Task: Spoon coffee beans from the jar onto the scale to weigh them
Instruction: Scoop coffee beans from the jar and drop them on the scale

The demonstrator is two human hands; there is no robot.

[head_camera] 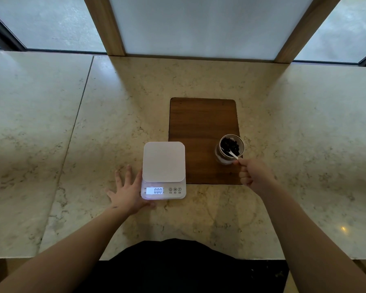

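A white digital scale [163, 163] stands on the marble counter, its lit display reading 0.00 and its platform bare. An open glass jar [230, 148] of dark coffee beans stands on the near right corner of a wooden board [201, 123]. My right hand [254, 173] pinches the handle of a small white spoon [233, 154], whose bowl dips into the beans inside the jar. My left hand [128, 191] lies flat on the counter with fingers spread, touching the scale's left side.
The marble counter [93, 123] stretches wide to both sides, with a seam on the left. A wood-framed white panel [199, 24] rises at the back edge behind the board. The counter's front edge runs just before my body.
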